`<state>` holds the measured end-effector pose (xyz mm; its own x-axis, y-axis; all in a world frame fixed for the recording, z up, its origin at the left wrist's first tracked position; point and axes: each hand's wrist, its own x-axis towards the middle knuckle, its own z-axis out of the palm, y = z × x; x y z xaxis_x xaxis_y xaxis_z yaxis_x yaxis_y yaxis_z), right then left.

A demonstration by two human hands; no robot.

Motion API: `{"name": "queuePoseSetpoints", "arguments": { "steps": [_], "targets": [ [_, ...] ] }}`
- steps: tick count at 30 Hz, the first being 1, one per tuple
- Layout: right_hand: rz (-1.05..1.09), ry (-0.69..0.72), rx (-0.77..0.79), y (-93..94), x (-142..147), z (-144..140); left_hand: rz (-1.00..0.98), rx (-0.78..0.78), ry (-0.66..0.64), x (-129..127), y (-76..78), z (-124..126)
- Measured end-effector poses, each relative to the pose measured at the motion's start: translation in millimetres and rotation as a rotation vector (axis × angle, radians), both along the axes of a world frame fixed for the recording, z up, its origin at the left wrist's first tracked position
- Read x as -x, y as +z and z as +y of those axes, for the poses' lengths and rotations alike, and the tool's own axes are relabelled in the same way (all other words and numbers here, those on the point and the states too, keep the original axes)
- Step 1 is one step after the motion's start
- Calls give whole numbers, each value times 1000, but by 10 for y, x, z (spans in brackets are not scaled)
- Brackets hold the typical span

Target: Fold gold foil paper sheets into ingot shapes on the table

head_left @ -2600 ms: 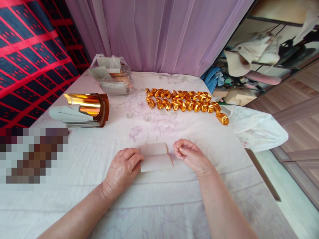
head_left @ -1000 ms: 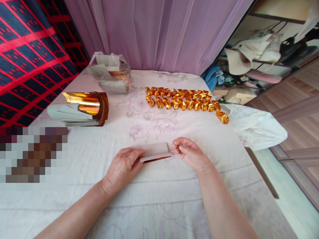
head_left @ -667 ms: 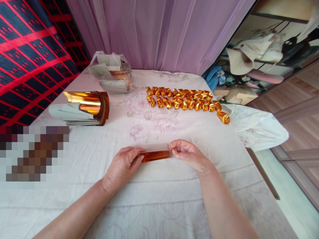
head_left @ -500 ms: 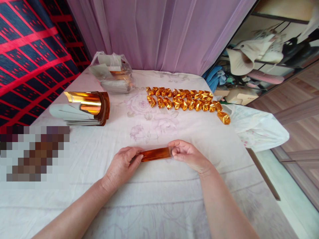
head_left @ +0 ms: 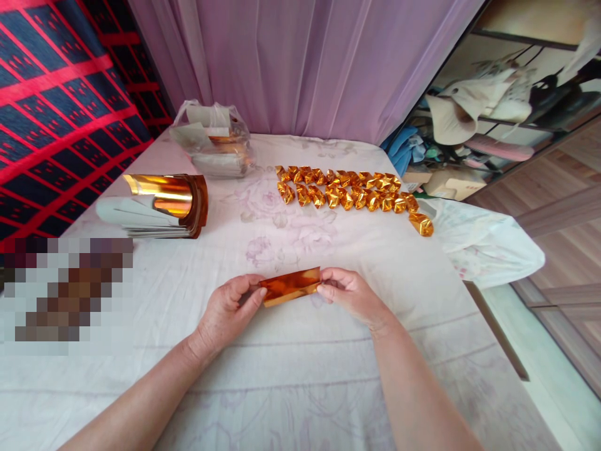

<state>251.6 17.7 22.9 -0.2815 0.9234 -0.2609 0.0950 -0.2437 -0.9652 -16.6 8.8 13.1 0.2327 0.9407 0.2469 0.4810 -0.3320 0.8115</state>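
Between my two hands is a folded strip of shiny gold foil paper (head_left: 290,287), held just above the cloth, with a lighter band along its lower edge. My left hand (head_left: 235,305) pinches the strip's left end between thumb and fingers. At the other end, my right hand (head_left: 351,292) grips the strip with thumb and fingertips. Beyond the hands lie two rows of folded gold foil pieces (head_left: 359,197), and one piece (head_left: 421,224) sits apart at the right end. On the left rests a curved stack of gold foil sheets (head_left: 174,200) with pale backs.
A clear plastic bag (head_left: 218,141) with more sheets stands at the back left. The flowered cloth (head_left: 300,401) covers the table. To the right are a pale cloth bag (head_left: 493,241) and a shelf with hats (head_left: 455,116). A purple curtain (head_left: 291,69) hangs behind.
The foil strip has opened slightly along its fold, so a wider face and a lower band show. The right thumb has shifted to the strip's lower right corner.
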Motion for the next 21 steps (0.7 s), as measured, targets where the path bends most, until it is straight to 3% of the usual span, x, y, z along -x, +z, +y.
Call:
{"name": "queuePoseSetpoints", "arguments": {
  "steps": [8,12,21],
  "targets": [
    [-43,-123,-82,2,64,18,-128,92,-115,13,55,-14],
    [-37,-121,-82,28,72,19,-114,64,-71,-4,35,-8],
    [-123,-53,-85,65,144,7,-306,129,38,-48,3,-17]
  ]
}}
